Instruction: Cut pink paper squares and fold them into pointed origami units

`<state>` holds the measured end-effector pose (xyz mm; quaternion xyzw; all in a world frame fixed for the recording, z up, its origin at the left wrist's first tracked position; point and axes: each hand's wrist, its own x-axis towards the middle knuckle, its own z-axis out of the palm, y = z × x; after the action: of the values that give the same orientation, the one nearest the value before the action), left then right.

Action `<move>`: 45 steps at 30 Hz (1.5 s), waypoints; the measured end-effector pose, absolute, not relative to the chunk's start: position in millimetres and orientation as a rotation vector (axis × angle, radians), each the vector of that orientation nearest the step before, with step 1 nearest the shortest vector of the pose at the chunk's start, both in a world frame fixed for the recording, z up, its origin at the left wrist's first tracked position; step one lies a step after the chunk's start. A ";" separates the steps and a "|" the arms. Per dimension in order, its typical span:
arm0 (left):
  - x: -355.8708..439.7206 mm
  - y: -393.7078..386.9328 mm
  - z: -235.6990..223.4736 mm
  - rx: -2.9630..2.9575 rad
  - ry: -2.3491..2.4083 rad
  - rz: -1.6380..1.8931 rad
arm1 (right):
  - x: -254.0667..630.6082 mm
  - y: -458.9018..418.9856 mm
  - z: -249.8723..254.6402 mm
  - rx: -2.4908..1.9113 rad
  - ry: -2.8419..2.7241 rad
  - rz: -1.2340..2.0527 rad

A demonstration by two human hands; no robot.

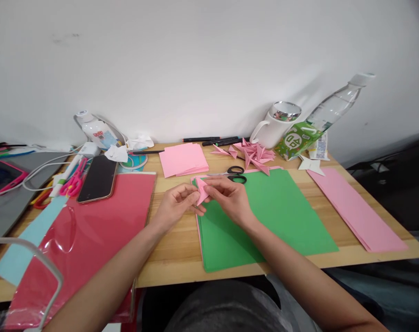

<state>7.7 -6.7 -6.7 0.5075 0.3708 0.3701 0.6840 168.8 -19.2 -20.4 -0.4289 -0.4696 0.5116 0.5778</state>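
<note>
Between my two hands is a small folded piece of pink paper [201,190], pointed at its corners. My left hand [177,203] pinches its left side, and my right hand [229,196] grips its right side with thumb and fingers. Both hands are over the left edge of a stack of green paper sheets [282,216]. Just beyond them lie scissors with black handles [236,174]. A pile of pink folded paper pieces [258,154] lies behind the green sheets, and a stack of pink paper squares [183,159] is at the back left of my hands.
Pink paper strips [355,207] lie at right. A white mug [277,124], a green carton [296,139] and a clear bottle [337,108] stand by the wall. At left are red paper in plastic [92,230], a phone [98,179], pink scissors [74,180] and a small bottle [97,131].
</note>
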 end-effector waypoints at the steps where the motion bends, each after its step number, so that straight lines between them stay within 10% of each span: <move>1: 8.0 -7.3 -7.6 1.152 0.835 0.834 | 168.2 -20.0 -21.3 -1.023 -1.126 1.132; 13: 8.6 -6.7 -11.3 1.085 0.918 0.893 | 164.9 -26.4 -21.1 -1.173 -1.542 0.429; 45: 5.9 -6.5 -6.4 0.946 0.720 0.630 | 173.9 -25.3 -11.0 -1.108 -1.404 0.846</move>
<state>5.9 -6.5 -6.4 0.4383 0.3333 0.2919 0.7820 173.9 -25.3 -11.0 -0.4678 -0.5931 0.3574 0.5492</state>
